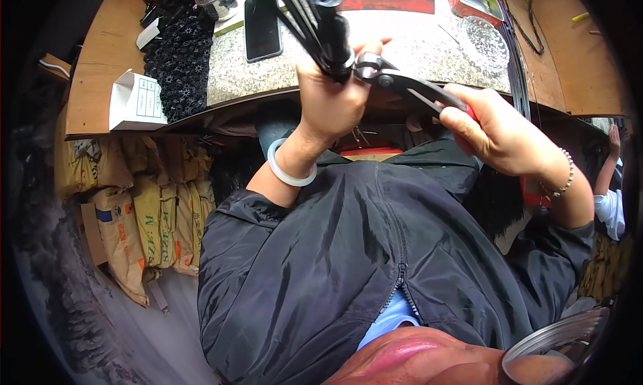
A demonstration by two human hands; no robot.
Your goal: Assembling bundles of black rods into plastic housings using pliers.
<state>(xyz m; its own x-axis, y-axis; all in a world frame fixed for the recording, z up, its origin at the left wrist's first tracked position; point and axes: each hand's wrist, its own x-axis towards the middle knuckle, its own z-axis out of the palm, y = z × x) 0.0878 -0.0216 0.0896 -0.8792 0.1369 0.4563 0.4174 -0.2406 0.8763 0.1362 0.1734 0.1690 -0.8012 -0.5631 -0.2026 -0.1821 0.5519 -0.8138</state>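
My left hand [329,107] is closed round the end of a black umbrella frame [329,33], whose thin ribs and thicker shaft point up and away over the table edge. Closed on the handles of a pair of pincers [412,89], my right hand [502,134] comes in from the right; a bit of red handle shows at its palm. The rounded metal jaws of the pincers meet the lower end of the frame, beside my left fingers. What the jaws grip there is too small to tell.
On the table [268,80] lie a dark phone [262,27], a pile of small black star-shaped parts [177,77], an opened white box [137,102], a clear glass dish [483,43] and a red-and-yellow box [474,3]. Stacked sacks [120,231] stand lower left. Another person's arm [609,157] shows far right.
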